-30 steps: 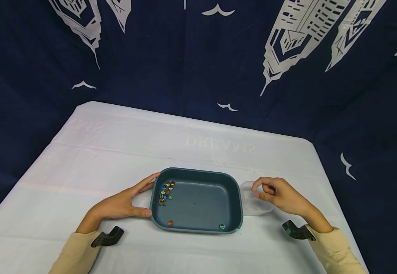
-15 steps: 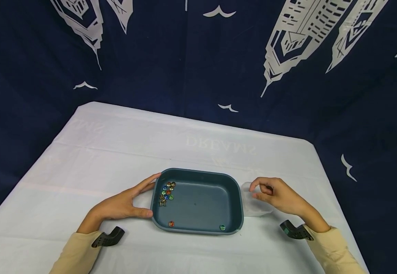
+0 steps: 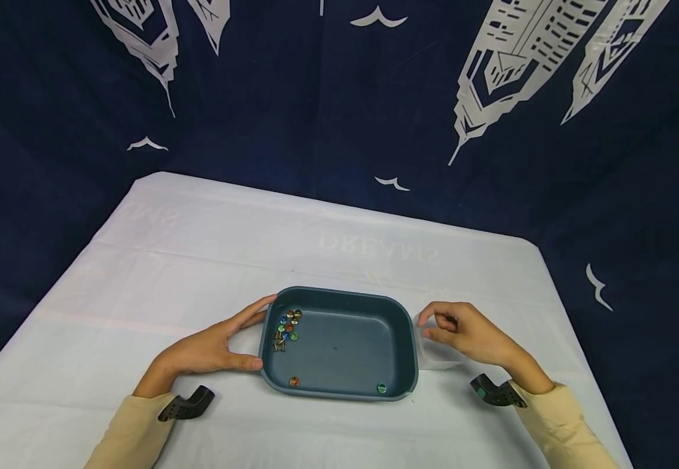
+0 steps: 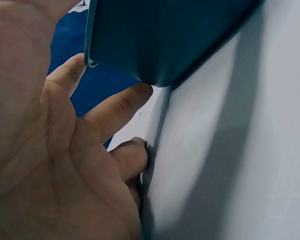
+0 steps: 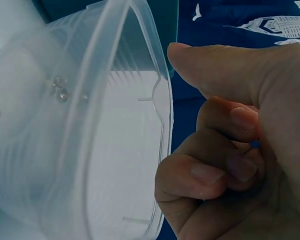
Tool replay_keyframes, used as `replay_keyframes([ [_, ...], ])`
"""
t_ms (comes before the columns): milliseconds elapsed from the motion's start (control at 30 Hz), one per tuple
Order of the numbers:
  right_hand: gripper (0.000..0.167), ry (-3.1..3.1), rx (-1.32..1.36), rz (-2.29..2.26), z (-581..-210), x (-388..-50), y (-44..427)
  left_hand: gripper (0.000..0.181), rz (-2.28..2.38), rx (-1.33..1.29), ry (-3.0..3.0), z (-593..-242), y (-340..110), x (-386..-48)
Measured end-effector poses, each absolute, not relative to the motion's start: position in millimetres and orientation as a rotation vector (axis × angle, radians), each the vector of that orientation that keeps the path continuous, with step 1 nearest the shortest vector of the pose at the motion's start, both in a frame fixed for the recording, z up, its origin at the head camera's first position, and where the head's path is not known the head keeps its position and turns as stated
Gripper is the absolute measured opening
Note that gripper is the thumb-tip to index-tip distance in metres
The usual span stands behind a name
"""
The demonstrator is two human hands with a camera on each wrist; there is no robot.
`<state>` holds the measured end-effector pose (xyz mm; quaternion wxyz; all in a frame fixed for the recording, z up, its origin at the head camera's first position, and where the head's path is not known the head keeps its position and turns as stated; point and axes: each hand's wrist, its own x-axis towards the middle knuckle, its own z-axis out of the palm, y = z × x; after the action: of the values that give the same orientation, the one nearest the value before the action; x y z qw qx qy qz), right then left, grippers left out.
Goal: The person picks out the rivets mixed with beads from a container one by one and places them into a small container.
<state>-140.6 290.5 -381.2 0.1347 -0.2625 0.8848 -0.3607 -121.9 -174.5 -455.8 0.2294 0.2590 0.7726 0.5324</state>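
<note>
A blue-grey tray [image 3: 345, 345] lies on the table. My left hand [image 3: 207, 352] spans its left end, the thumb and extended fingers touching the outside and rim. Small coloured, glassy beads [image 3: 289, 327] and gold spool-like pieces [image 3: 279, 346] cluster at the tray's left side. One orange bead [image 3: 294, 382] and one green bead [image 3: 382, 388] lie apart along the near side. Over the clear plastic box [image 3: 436, 361] hovers my right hand [image 3: 468, 335], thumb and index finger apart, the other fingers curled in. I see nothing held there, though the palm is partly hidden.
The box stands against the tray's right end; several small shiny bits [image 5: 62, 92] show through its wall in the right wrist view. White cloth [image 3: 199, 273] covers the table. A dark blue curtain [image 3: 339, 98] with white prints hangs behind.
My right hand has drifted a little left, over the box towards the tray's right rim. The left hand, the tray and the beads have kept their places.
</note>
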Motion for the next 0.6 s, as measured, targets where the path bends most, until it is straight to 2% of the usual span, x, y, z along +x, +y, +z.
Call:
replay_keyframes([
  [600, 0.008, 2.510, -0.807, -1.074, -384.2, -144.3, 280.0, 0.105, 1.487, 0.709, 2.109, -454.5, -173.5, -121.5],
])
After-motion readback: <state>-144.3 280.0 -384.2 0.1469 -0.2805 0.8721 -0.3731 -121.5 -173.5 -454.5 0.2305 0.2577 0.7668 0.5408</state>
